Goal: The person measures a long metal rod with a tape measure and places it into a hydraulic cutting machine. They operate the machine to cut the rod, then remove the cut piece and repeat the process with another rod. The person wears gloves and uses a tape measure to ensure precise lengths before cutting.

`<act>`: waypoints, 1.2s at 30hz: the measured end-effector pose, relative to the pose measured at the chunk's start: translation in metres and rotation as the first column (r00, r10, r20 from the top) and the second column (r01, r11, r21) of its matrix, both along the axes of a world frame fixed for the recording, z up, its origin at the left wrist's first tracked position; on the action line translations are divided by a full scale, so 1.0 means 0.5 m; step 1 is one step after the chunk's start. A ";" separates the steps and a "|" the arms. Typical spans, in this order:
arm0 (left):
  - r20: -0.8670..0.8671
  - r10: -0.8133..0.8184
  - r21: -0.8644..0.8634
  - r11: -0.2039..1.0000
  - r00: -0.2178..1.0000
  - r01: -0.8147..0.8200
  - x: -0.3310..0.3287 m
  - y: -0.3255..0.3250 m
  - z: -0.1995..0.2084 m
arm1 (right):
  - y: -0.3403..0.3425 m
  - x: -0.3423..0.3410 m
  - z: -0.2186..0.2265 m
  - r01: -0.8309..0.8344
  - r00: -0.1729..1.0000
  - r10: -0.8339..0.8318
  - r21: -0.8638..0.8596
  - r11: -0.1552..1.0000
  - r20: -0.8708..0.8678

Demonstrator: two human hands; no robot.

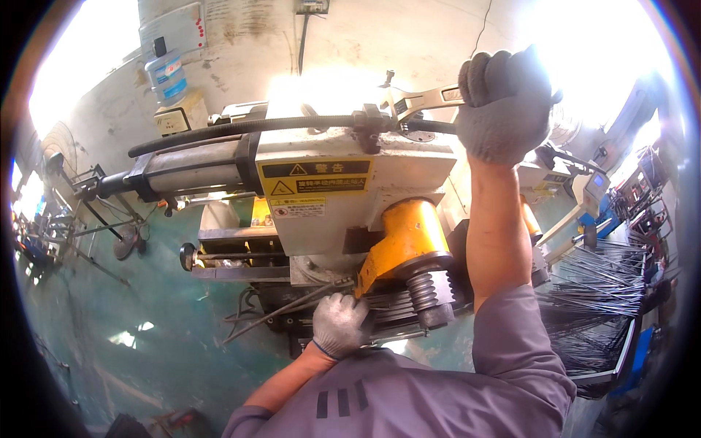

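My right hand, in a grey knitted glove, is raised at the upper right. Its fingers are wrapped round the handle of an adjustable wrench. The wrench's jaw reaches left to a clamp block on top of the white machine head; whether it grips a nut there I cannot tell. My left hand, gloved too, is closed at the machine's lower front, beside thin metal rods. What its fingers hold, if anything, is hidden. Just right of it juts a yellow cylindrical housing with a ribbed dark spindle.
A metal cylinder extends left from the machine, with a dark threaded rod above it. Bundles of long thin rods lie in a rack at the right. A standing fan and a water bottle are at the left.
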State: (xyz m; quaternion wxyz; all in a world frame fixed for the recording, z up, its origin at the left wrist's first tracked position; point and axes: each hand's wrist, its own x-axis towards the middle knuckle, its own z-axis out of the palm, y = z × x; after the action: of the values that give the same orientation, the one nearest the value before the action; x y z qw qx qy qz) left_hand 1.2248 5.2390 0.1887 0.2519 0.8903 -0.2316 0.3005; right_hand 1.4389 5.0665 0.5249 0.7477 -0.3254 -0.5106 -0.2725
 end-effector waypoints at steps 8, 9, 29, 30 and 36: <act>0.018 -0.017 -0.011 1.000 1.000 0.017 0.014 -0.014 -0.013 | 0.014 0.083 0.038 0.470 0.878 -0.445 -0.132 0.873 0.177; -0.003 -0.038 0.015 0.999 0.999 0.038 -0.002 -0.009 -0.017 | 0.039 0.078 0.045 0.602 0.798 -0.599 -0.125 0.789 0.061; 0.051 -0.006 0.034 0.999 0.999 0.004 -0.020 -0.011 0.009 | 0.102 0.023 0.097 0.419 0.837 -0.387 -0.002 0.908 -0.387; 0.055 0.017 0.025 1.000 0.998 -0.018 -0.019 -0.019 0.015 | 0.082 0.004 0.122 0.403 0.849 -0.347 0.063 0.913 -0.399; 0.057 0.055 0.040 0.998 0.997 -0.057 -0.017 -0.016 -0.003 | 0.093 -0.025 0.157 0.155 0.953 -0.109 0.146 0.977 -0.282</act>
State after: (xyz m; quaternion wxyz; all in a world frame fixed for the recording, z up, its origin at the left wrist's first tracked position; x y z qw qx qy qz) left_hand 1.2163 5.2310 0.1873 0.2183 0.8927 -0.2197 0.3275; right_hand 1.4266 5.1130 0.6032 0.8155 -0.3297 -0.3554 -0.3163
